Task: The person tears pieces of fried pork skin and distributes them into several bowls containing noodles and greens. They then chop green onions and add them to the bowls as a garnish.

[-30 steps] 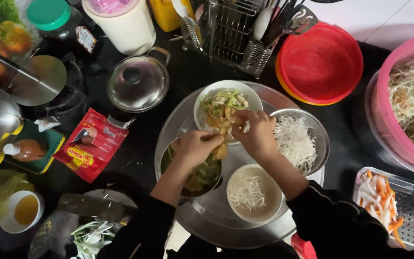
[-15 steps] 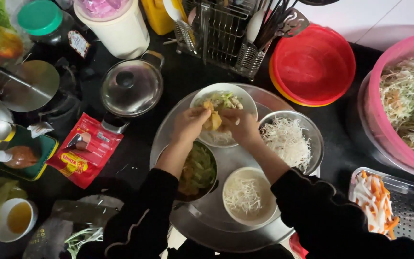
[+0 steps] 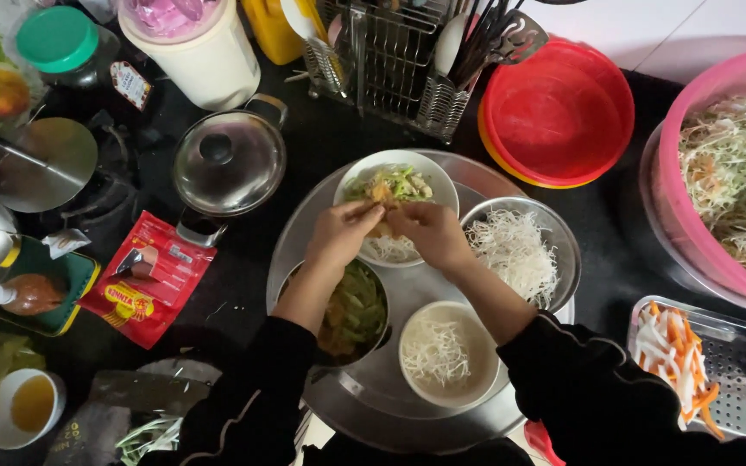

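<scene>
Surface [image 3: 304, 155] under you is dark and crowded. Largest item on it: the round steel tray [image 3: 304, 250], directly below your view. At far right a pink basin [image 3: 675, 164] holds shredded cabbage, only partly in frame; beside it, toward the top, sits a red bowl [image 3: 563, 112] nested on a yellow one. A lidded steel pot [image 3: 229, 162] stands just left of the tray, with a red packet [image 3: 144, 280] nearer you on that side.

On the tray, four bowls: a white bowl [image 3: 429, 168] at the far edge with greens and pale noodles, a steel bowl [image 3: 554, 237] of white shreds to its right, a steel bowl of greens [image 3: 356, 315] on the near left, and a small white bowl [image 3: 485, 371] of white shreds on the near right.

Your left hand [image 3: 341, 235] and right hand [image 3: 429, 233] meet over the near half of the far white bowl, fingertips close together, both narrowed to a pinch on a small orange-yellow piece of food [image 3: 382, 197] held just above the noodles. Your black sleeves cover the tray's near rim. A perforated metal tray [image 3: 736, 388] with carrot and white strips lies at lower right.
</scene>
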